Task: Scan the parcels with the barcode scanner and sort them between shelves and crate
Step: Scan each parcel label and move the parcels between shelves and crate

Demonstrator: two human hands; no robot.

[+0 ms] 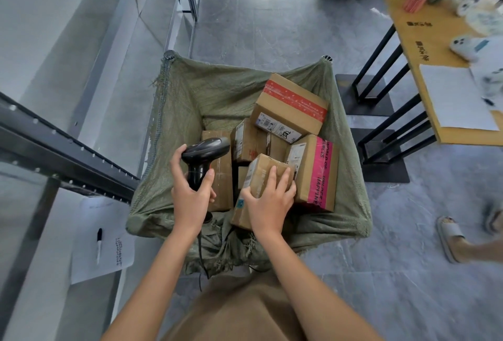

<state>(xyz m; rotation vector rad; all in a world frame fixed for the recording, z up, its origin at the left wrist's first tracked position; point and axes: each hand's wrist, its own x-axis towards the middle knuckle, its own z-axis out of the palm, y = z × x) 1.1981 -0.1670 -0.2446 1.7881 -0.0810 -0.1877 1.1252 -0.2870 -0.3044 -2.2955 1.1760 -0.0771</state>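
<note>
I look down into the green sack bin [190, 90], which holds several cardboard parcels. My left hand [190, 193] is closed around the grip of the black barcode scanner [204, 155], with the head pointing forward and a little to the right, toward the boxes. I think I hold it this way so the beam can reach a label without changing the grip.

My right hand [268, 204] lies on the small brown parcel [255, 177] at the near side of the bin, fingers spread over its top and thumb on its near face. The hand presses on the box, but I cannot tell if it really lifts it. The parcel is tilted, with a white label on its left face; I judge this is to turn the label toward the scanner.

Behind it, the pink-taped box [315, 171] and the red-taped box [291, 106] wait, well apart from the hands. The metal shelf rail [68, 150] is at my left, near enough for sorting. The wooden table [424, 41] stands at the right.
</note>
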